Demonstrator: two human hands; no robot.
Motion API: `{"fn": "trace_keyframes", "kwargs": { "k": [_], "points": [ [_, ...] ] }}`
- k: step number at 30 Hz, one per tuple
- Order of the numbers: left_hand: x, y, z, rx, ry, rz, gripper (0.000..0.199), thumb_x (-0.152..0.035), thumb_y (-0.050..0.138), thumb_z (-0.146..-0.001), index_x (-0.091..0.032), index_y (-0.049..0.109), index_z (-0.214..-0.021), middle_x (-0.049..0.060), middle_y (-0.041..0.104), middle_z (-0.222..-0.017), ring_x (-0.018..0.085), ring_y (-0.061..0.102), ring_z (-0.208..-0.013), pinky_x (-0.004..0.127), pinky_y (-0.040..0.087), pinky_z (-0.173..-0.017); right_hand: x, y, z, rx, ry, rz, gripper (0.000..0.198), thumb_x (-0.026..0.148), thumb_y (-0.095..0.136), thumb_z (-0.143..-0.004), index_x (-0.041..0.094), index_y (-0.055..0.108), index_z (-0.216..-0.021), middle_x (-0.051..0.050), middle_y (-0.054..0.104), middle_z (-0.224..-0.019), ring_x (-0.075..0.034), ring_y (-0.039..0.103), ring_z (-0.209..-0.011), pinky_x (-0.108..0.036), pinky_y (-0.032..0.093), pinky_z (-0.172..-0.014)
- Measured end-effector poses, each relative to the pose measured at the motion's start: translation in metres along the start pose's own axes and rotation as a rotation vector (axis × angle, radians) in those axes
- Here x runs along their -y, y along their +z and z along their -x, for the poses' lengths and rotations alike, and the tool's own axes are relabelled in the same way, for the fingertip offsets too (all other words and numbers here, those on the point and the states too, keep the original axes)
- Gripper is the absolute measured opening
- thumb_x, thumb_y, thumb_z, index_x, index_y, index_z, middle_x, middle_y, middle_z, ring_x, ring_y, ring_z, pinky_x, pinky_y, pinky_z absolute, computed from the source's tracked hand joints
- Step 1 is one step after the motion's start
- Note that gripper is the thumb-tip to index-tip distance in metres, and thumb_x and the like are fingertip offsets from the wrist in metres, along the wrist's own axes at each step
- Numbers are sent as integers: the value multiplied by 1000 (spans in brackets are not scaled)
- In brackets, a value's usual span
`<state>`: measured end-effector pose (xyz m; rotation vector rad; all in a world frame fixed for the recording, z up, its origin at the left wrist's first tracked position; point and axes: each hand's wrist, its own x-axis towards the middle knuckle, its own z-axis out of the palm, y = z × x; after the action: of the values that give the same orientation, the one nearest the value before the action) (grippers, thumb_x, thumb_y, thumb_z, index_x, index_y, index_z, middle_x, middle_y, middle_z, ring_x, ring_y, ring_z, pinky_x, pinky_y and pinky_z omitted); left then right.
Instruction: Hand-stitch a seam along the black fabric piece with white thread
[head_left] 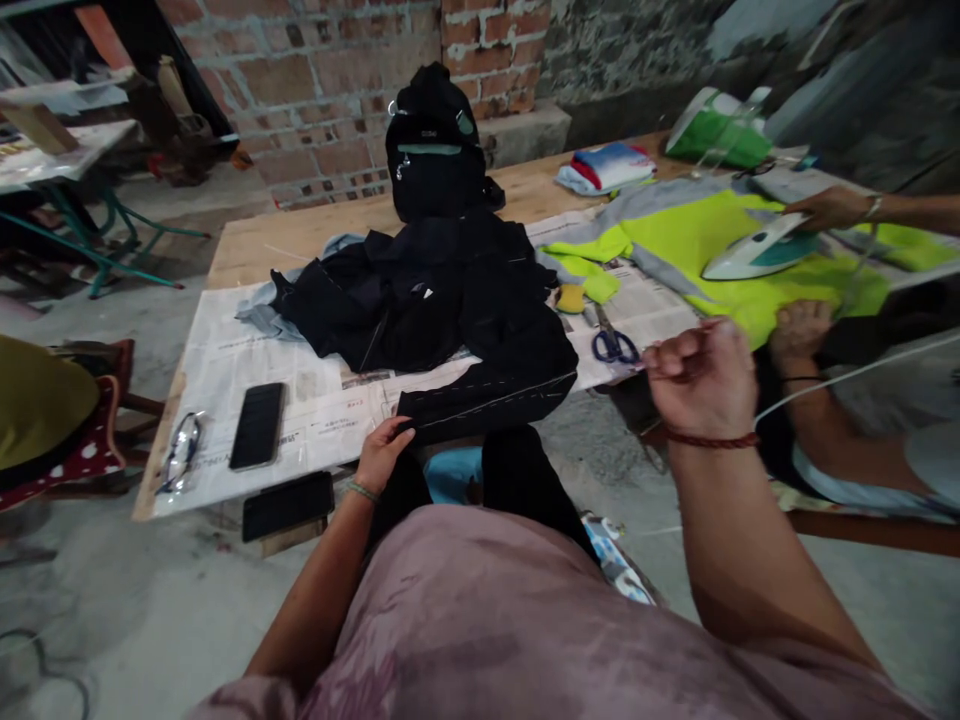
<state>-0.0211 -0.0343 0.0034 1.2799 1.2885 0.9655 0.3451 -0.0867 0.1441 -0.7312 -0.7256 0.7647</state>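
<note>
Newspaper (319, 395) covers the tabletop (247, 245), at whose near edge the left hand (381, 455) pinches black cloth (480, 320), probably to steady it, the right hand (705, 375) curled closed, contents unclear.

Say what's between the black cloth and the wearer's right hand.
In the head view, blue-handled scissors lie on newspaper between the black cloth and the right hand. Can't tell whether a thread spans it.

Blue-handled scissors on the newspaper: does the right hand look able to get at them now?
Probably yes: the right hand appears near the blue-handled scissors, and nothing visible covers them. Its fingers are curled, though, and whether they hold something is hard to tell.
</note>
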Motion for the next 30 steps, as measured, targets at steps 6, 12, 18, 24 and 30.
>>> {"fn": "trace_keyframes", "kwargs": {
  "k": [6, 12, 18, 24, 30],
  "points": [
    [3, 1, -1, -32, 0, -24, 30, -36, 65, -62, -17, 63, -85, -1, 60, -72, 12, 53, -68, 26, 41, -67, 33, 0, -9, -50, -3, -6, 7, 30, 56, -75, 26, 54, -70, 6, 42, -52, -6, 35, -37, -24, 33, -44],
    [2, -1, 0, -65, 5, -28, 29, -38, 64, -63, -17, 64, -83, 0, 60, -75, 13, 53, -72, 26, 40, -71, 20, -1, -9, 3, 14, 143, 5, 31, 57, -72, 26, 56, -71, 4, 52, -63, -7, 41, -36, -24, 32, -38],
    [4, -3, -1, -26, 7, 31, 32, -36, 63, -63, -17, 62, -89, 0, 61, -78, 13, 53, -73, 26, 41, -72, 3, -11, -9, -83, -90, 306, 5, 25, 61, -68, 21, 60, -70, 4, 53, -54, -8, 43, -34, -22, 32, -33],
    [6, -7, -1, -12, -12, 62, 34, -35, 66, -60, -17, 63, -89, 1, 61, -77, 12, 53, -70, 27, 42, -70, -13, -18, 2, -130, 9, 345, 10, 26, 58, -72, 17, 57, -77, 8, 44, -38, -7, 35, -26, -22, 35, -33],
    [8, -7, -1, -76, 26, 10, 28, -37, 65, -62, -18, 66, -83, 1, 63, -80, 14, 54, -77, 28, 41, -74, -54, -14, 42, 30, 326, 357, 19, 30, 54, -74, 18, 50, -87, 10, 46, -42, -5, 37, -30, -18, 37, -39]
  ]
}}
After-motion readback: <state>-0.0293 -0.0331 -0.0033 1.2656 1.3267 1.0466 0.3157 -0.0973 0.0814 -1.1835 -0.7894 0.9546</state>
